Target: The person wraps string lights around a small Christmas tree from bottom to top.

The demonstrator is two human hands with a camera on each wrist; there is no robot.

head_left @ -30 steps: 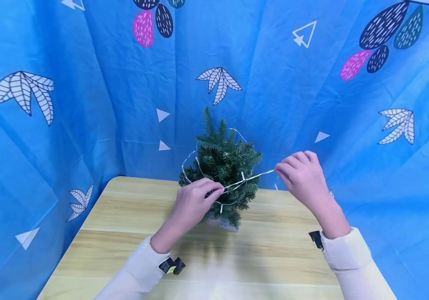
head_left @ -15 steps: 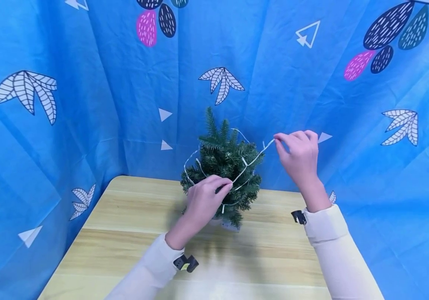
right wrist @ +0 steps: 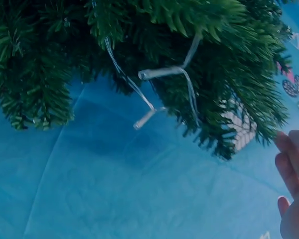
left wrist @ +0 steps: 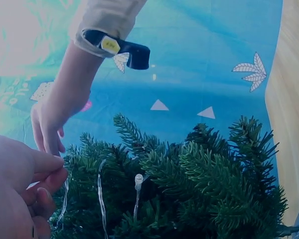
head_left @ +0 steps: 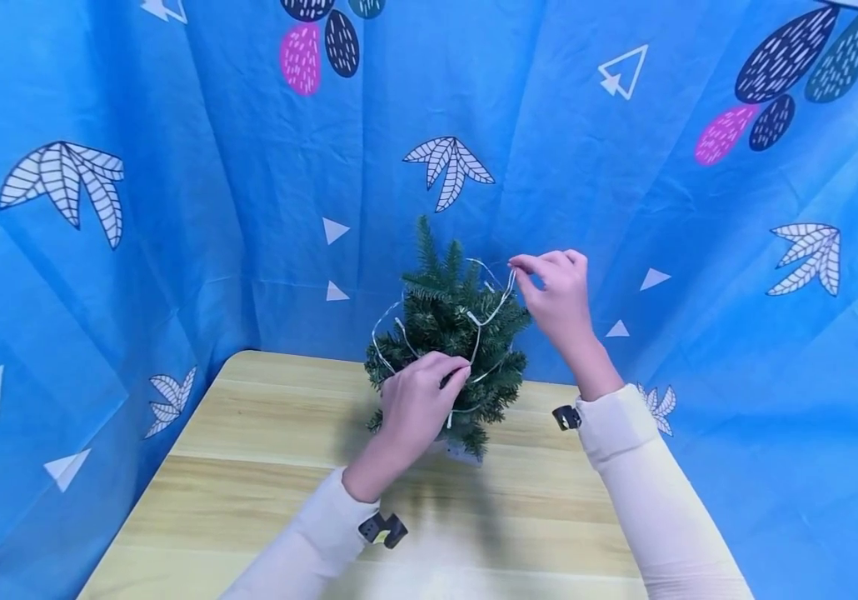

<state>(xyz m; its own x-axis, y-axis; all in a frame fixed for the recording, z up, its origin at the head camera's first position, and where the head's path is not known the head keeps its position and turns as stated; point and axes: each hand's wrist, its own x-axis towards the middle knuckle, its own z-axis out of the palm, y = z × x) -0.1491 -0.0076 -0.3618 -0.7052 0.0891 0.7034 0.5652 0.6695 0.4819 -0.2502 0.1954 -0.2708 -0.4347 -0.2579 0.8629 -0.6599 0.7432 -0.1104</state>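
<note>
A small artificial Christmas tree (head_left: 440,312) stands upright on the table, its pale base (head_left: 463,453) partly showing. A string of fairy lights (head_left: 477,337) with clear wire and small white bulbs loops loosely around the branches. At the tree's front, my left hand (head_left: 417,400) pinches the wire between thumb and fingers. My right hand (head_left: 558,300) pinches another stretch at the upper right of the tree. Between the hands the wire sags, with a bulb (head_left: 472,317) on it. In the right wrist view, a bulb (right wrist: 159,73) hangs against the needles. The back of the tree is hidden in the head view.
The light wood table (head_left: 264,467) reaches under and around the tree. Behind it and at both sides hangs a blue patterned curtain (head_left: 286,167). Both white sleeves (head_left: 661,492) carry black wrist straps (head_left: 382,529).
My right hand has moved up and leftward, toward the tree's upper right, bringing the wire with it. The stretch between the hands has gone from taut to slack. My left hand has shifted slightly right.
</note>
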